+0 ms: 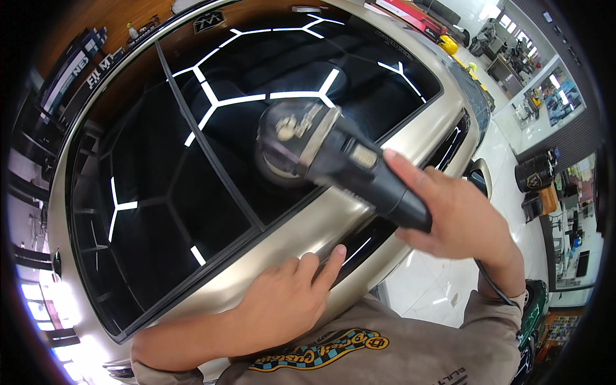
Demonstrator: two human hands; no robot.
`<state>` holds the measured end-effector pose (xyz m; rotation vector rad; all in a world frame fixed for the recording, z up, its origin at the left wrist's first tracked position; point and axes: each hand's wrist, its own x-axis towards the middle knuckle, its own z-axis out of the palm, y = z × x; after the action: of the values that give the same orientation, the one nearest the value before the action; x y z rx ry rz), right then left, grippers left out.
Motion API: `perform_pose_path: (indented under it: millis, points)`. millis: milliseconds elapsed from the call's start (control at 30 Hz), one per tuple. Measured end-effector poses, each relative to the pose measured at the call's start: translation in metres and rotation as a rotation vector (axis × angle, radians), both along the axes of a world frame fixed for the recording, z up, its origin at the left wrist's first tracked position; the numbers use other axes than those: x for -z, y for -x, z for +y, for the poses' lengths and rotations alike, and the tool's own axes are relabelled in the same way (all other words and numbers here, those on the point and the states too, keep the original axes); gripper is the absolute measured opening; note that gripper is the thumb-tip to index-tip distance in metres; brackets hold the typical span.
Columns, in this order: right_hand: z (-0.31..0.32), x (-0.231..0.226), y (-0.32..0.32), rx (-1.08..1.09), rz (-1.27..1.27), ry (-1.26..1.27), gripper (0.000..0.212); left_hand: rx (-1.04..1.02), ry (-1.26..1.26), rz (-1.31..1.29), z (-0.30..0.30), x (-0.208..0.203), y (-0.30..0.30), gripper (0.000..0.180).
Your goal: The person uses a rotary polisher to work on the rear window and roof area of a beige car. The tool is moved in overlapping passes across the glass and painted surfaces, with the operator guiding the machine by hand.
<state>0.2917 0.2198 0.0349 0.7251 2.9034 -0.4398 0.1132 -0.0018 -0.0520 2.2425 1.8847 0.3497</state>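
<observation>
My right hand [459,212] is wrapped round the body of a black power polisher [385,186], its thumb along the top. The polisher's round head [289,141] is smeared by motion and lies over the glossy black roof panel [212,167] of a car. Whether its pad touches the panel I cannot tell. My left hand [289,295] lies on the champagne-coloured roof edge [256,273], holding nothing, index finger stretched out and the other fingers loosely bent. A dark cable [494,285] runs along my right wrist.
White hexagonal lights reflect in the black roof, which a dark strip [205,135] crosses. The side window [366,247] and a wing mirror [480,176] are close to my right arm. Beyond stand a black drum [534,172], a red car [414,16] and a green vehicle [532,314].
</observation>
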Motion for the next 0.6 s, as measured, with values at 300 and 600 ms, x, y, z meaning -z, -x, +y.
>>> perform_pose_path:
  millis: [300,600]
  points:
    - [0.118,0.004,-0.024,0.311,0.196,-0.032,0.104,0.001,0.072,-0.023,0.010,-0.017,-0.003,0.083]
    - [0.239,0.016,-0.049,0.492,0.187,-0.065,0.102,0.028,0.014,-0.023,0.013,-0.008,0.005,0.069]
